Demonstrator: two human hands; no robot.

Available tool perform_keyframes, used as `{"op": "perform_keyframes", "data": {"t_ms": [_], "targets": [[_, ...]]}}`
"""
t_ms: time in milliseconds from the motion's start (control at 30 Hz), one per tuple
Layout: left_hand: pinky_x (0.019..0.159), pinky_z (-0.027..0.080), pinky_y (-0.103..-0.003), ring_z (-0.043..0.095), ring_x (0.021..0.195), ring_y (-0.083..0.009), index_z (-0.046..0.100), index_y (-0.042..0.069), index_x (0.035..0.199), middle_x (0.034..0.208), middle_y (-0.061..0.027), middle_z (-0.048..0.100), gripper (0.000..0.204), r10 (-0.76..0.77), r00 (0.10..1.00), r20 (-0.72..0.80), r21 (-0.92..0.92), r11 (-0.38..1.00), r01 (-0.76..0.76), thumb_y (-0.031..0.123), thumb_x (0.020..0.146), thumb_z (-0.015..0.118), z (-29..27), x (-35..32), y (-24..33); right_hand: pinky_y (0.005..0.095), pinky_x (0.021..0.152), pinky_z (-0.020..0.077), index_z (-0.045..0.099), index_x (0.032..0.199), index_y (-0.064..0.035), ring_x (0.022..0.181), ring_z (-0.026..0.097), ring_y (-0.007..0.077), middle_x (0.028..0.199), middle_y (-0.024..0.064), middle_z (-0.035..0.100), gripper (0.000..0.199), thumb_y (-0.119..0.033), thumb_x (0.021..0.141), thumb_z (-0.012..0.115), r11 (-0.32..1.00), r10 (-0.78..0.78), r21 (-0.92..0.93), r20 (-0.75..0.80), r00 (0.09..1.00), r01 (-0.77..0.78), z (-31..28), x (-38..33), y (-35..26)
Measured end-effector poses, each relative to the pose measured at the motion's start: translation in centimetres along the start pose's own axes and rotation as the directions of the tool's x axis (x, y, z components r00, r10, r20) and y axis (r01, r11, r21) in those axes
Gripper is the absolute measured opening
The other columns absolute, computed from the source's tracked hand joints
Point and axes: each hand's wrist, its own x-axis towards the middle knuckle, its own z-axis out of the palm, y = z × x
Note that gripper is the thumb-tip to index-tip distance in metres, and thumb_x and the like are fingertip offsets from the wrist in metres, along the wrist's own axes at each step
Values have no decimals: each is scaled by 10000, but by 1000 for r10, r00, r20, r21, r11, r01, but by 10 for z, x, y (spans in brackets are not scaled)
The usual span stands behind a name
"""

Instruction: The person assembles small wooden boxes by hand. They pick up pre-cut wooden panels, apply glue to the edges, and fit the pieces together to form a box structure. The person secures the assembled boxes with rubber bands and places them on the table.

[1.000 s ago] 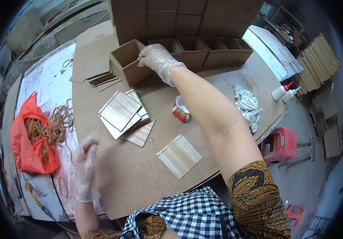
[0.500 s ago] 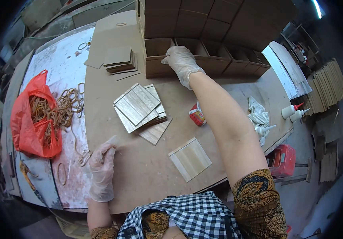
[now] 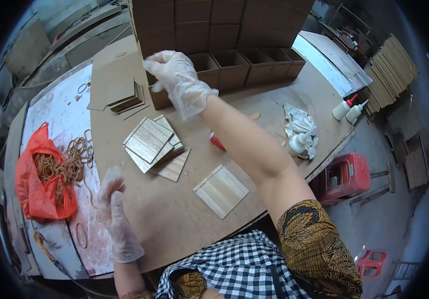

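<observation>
My right hand (image 3: 177,82), in a thin clear glove, hovers with its fingers loosely spread over the leftmost open brown box (image 3: 158,98) in a row of boxes (image 3: 234,62). It grips nothing that I can see. My left hand (image 3: 117,217), also gloved, is held up with nothing in it near the table's front left edge, beside loose rubber bands (image 3: 77,157). A fanned pile of square wooden panels (image 3: 150,144) lies between my hands. A single panel (image 3: 221,191) lies nearer to me.
A wall of stacked brown boxes (image 3: 214,20) stands behind the row. Flat cardboard blanks (image 3: 122,94) lie at the left, and a red bag of rubber bands (image 3: 40,187) beyond them. A rag with a glue bottle (image 3: 299,132) and two more bottles (image 3: 349,109) sit at the right. A red stool (image 3: 341,174) stands off the edge.
My right hand carried a box from the table's left into the row and has now lifted off it. My left hand has risen a little near the rubber bands.
</observation>
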Motion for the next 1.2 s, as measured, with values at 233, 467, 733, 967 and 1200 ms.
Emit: {"op": "perform_keyframes", "data": {"t_ms": [233, 467, 733, 967, 1200], "targets": [[1088, 399, -414, 528, 1274, -297, 388, 25, 1453, 1430, -171, 503, 594, -296, 801, 521, -442, 709, 550, 421, 1021, 484, 87, -15, 2, 287, 615, 590, 689, 1088, 2, 850, 719, 206, 1057, 164, 720, 585, -513, 1006, 425, 254, -555, 887, 461, 693, -386, 70, -146, -53], [1073, 388, -382, 486, 1269, -248, 316, 72, 1519, 1434, -117, 502, 651, -58, 652, 756, -527, 537, 659, 455, 1015, 467, 137, -63, 35, 296, 513, 509, 681, 822, -45, 630, 686, 190, 819, 105, 729, 393, -383, 994, 577, 472, -333, 881, 159, 929, 18, 59, -201, -48], [1185, 285, -448, 396, 1393, -257, 310, 71, 1521, 1543, -111, 387, 590, -331, 719, 612, -752, 40, 658, 401, 1038, 384, 137, -84, 59, 357, 416, 422, 545, 656, -145, 480, 549, 214, 560, 18, 496, 165, -155, 755, 677, 315, -933, -304, 73, 351, 899, 52, -189, -21], [1195, 256, -477, 347, 1420, -296, 415, 45, 1441, 1511, -125, 415, 619, -319, 688, 652, -711, 56, 701, 458, 990, 512, 118, -112, 26, 316, 463, 452, 652, 881, -141, 511, 571, 201, 615, 16, 551, 146, -83, 750, 679, 306, -910, -350, 167, 380, 885, 23, -201, 11], [1174, 261, -469, 373, 1375, -331, 501, 23, 1375, 1455, -160, 436, 717, -305, 792, 529, -789, 167, 591, 610, 967, 447, 64, -106, 19, 297, 554, 482, 649, 829, -62, 593, 588, 150, 734, 68, 659, 114, -127, 908, 599, 801, -480, 273, -239, 844, 533, -21, -231, 41]]}}
